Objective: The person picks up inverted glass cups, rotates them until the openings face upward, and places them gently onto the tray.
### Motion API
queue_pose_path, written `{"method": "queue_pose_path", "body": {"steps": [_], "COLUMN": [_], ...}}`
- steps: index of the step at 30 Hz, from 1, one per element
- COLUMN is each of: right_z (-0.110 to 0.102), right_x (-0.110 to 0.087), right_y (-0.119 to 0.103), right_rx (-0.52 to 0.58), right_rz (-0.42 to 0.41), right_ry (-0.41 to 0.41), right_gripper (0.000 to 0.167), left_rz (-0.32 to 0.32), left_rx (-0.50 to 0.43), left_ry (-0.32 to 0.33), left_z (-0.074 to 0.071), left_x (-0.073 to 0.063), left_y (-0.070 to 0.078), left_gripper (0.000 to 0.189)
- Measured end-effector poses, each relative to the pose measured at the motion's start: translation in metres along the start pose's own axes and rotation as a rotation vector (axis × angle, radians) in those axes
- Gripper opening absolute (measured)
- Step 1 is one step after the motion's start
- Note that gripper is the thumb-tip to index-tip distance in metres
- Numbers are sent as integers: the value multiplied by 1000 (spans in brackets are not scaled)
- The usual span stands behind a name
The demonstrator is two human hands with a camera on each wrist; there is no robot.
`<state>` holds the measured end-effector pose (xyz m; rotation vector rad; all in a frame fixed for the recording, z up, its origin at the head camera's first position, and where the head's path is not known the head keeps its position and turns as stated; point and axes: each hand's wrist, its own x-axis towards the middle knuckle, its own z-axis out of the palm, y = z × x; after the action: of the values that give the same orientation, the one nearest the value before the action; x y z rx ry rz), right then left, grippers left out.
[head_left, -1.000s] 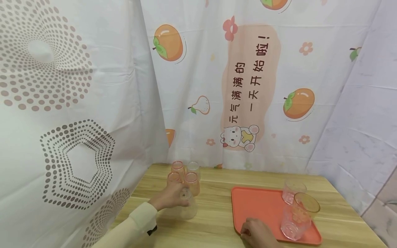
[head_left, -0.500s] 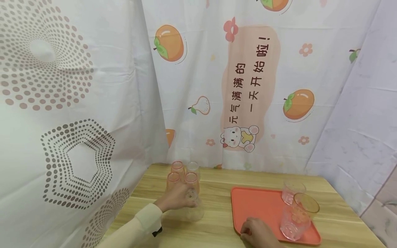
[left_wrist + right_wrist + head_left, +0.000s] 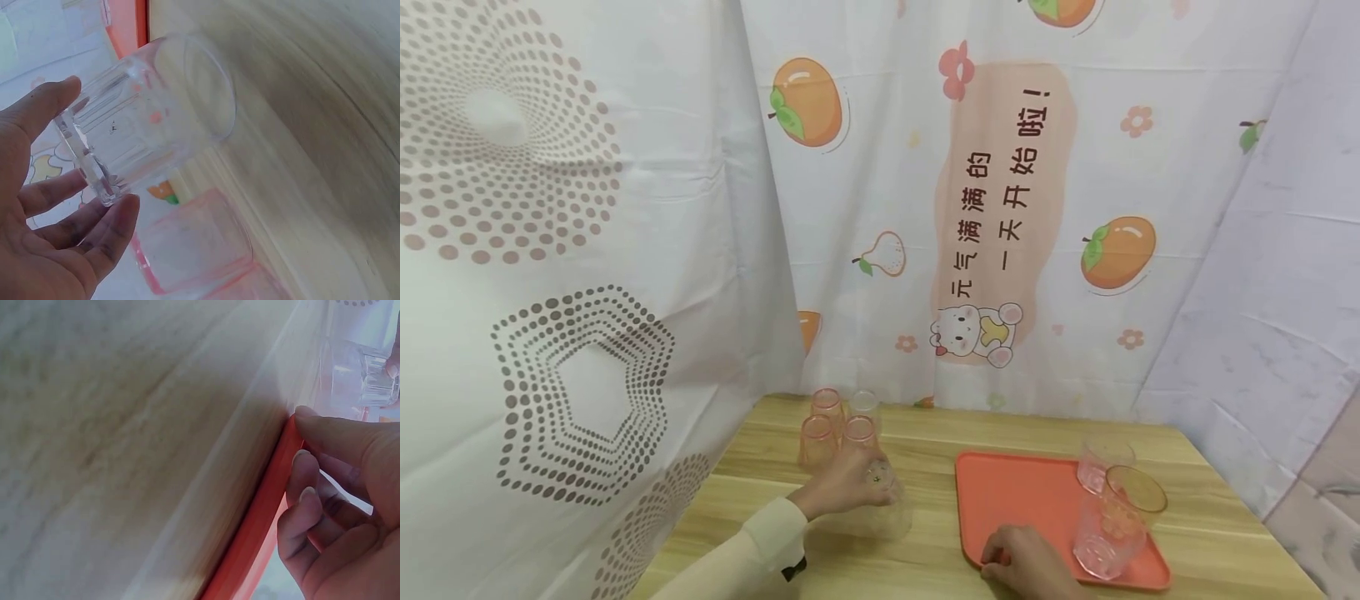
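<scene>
L hand (image 3: 842, 487), left of ctr: thumb & fingers clamped round base end of 1 clear glass (image 3: 144, 115), mouth down; rim touching tabletop (image 3: 925, 517) or not, couldn't tell. 3 pink glasses (image 3: 817, 446) + 1 colorless glass (image 3: 865, 406): grouped just beyond L hand, nr far left corner of tabletop. R hand (image 3: 1022, 558): thumb & curled fingers clamped on near left corner of red tray (image 3: 1022, 492); hands well apart. Tray, raised rim, lay on right: 1 pinkish glass (image 3: 1105, 546) near right, 1 pale glass (image 3: 1093, 473) far right, 1 amber glass (image 3: 1142, 490) overlapping in view. Open room: wood strip btwn held glass & tray's left edge. Tabletop's far edge met fruit-print curtain (image 3: 887, 183); dotted curtain (image 3: 700, 208) bordered left side.
</scene>
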<state>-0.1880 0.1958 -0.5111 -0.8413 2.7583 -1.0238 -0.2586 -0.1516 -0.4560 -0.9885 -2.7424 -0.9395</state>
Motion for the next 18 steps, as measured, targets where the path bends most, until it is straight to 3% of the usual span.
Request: {"method": "queue_pose_path", "body": {"steps": [11,18], "right_z": [-1,2], "right_x": [-4,-3], "right_y": [0,-2], "right_rx": [-9,-26], "right_rz": [19,42], "right_ry": [22,64], "right_gripper": [10,9], "left_rz": [-20,-20], "left_rx": [-21,-42], "left_ry": [6,35], "left_z": [11,19], "left_x": [11,18], "left_y": [10,19], "left_gripper": [59,49]}}
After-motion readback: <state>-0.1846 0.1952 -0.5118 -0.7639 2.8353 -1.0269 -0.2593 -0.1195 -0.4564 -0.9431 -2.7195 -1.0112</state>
